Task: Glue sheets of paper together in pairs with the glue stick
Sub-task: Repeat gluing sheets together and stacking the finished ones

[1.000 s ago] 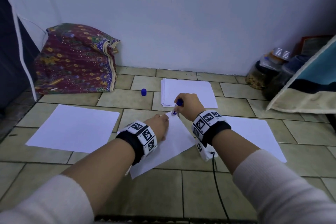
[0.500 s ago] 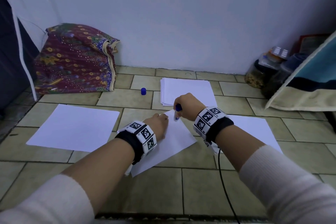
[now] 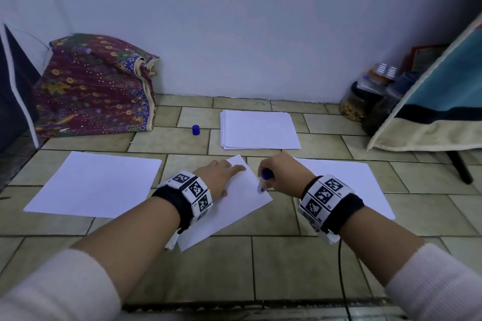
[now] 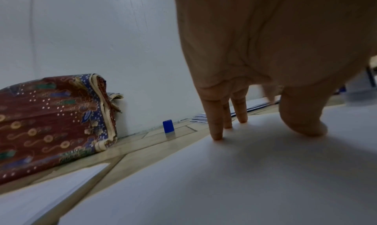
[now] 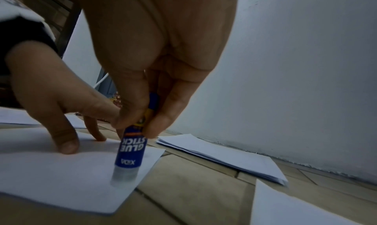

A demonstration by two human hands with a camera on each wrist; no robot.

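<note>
Item 1: my right hand (image 3: 280, 176), fingers curled round the blue-labelled glue stick (image 5: 130, 149), which I hold nearly upright with its pale tip down on the paper. In the head view the glue stick (image 3: 264, 182) meets the sheet close to its right edge.

Item 2: my left hand (image 3: 221, 176), fingers straight and spread, fingertips (image 4: 217, 135) and thumb pressing flat on the same sheet; it grasps nothing.

Item 3: the white paper sheet under both hands (image 3: 234, 212), lying askew on the beige tiled floor (image 3: 287, 263), one corner pointing away from me. The right wrist view shows the tip near that sheet's corner (image 5: 67, 177).

Item 4: a second white sheet (image 3: 96, 185) flat on the floor to the left, apart from the worked sheet.

Item 5: a third white sheet (image 3: 365, 182) to the right, partly behind my right wrist.

Item 6: a stack of white sheets (image 3: 258, 129) farther off, near the wall, edges slightly fanned.

Item 7: a small blue cap (image 3: 196, 130) standing on the tiles just left of the stack.

Item 8: a folded maroon floral cloth (image 3: 96, 88) against the wall at far left.

Item 9: jars (image 3: 365, 101) in the right corner, contents unclear.
</note>
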